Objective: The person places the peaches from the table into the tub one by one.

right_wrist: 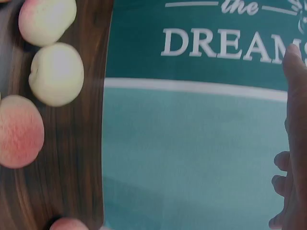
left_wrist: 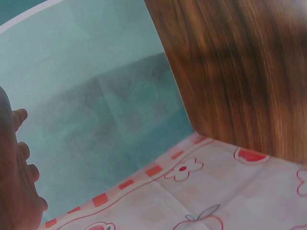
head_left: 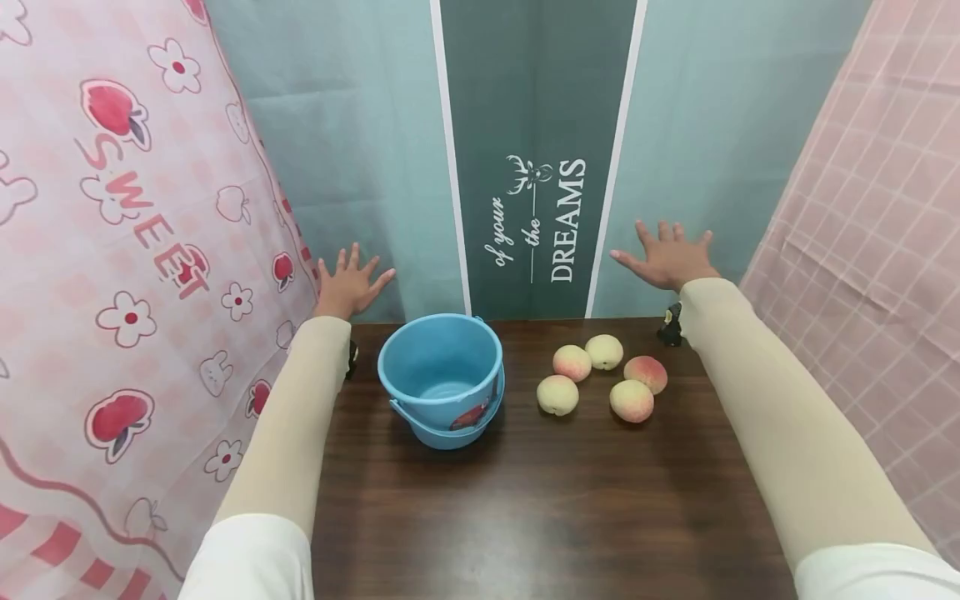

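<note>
Both hands are held out past the far edge of the table, fingers straight and spread, with nothing in them. The left hand (head_left: 347, 287) is beyond a blue bucket (head_left: 441, 367) and to its left. That bucket stands upright with its handle lowered against the front; no contents show inside. Over on the right, the right hand (head_left: 670, 257) is beyond several peaches, pale yellow with red blush, such as a pale peach (head_left: 557, 395) and a redder peach (head_left: 646, 374). In the right wrist view, a peach (right_wrist: 56, 74) lies near the table edge, apart from the fingers.
The dark wooden table (head_left: 547, 500) ends just behind the bucket and fruit. A teal curtain (head_left: 345, 125) with printed words hangs behind it. Pink patterned cloth (head_left: 127, 250) lines the left side, and pink checked cloth (head_left: 885, 250) the right.
</note>
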Available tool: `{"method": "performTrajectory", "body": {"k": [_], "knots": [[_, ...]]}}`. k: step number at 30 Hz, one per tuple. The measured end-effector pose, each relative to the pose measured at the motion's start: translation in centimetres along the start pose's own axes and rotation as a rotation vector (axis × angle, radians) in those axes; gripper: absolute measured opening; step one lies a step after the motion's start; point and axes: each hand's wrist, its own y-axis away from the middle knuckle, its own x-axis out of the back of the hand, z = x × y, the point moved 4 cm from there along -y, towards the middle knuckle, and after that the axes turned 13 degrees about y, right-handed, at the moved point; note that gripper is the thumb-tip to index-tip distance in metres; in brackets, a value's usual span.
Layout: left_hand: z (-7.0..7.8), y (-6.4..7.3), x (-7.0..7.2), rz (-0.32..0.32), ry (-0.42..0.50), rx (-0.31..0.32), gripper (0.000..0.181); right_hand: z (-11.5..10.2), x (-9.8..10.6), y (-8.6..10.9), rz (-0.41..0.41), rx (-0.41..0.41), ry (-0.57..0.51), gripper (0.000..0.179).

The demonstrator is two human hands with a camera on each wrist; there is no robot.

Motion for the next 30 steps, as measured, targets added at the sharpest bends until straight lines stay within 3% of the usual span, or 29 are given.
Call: {"method": "performTrajectory", "body": {"k": [8, 15, 22, 26, 30], "knots": [[1.0, 1.0, -0.9, 0.057, 0.202, -0.052, 0.076, -0.7, -1.2, 0.8, 0.116, 0.033, -0.099, 0.096], [2.5, 3.9, -2.7, 0.012, 0.212, -0.14, 0.071, -1.0, -4.1, 4.3, 0.196, 0.046, -0.278, 0.085], [2.6, 6.7, -4.3, -0.016, 0.319, -0.191, 0.062, -1.4, -8.0, 7.7, 0.151, 0.052, -0.346, 0.08], [2.9, 7.5, -4.9, -0.021, 0.369, -0.223, 0.064, -1.3, -10.5, 9.3, 0.113, 0.04, -0.37, 0.08], [3.3, 8.0, -5.4, -0.05, 0.403, -0.265, 0.064, -1.3, -12.6, 10.6, 0.124, 0.038, -0.396, 0.077]]}}
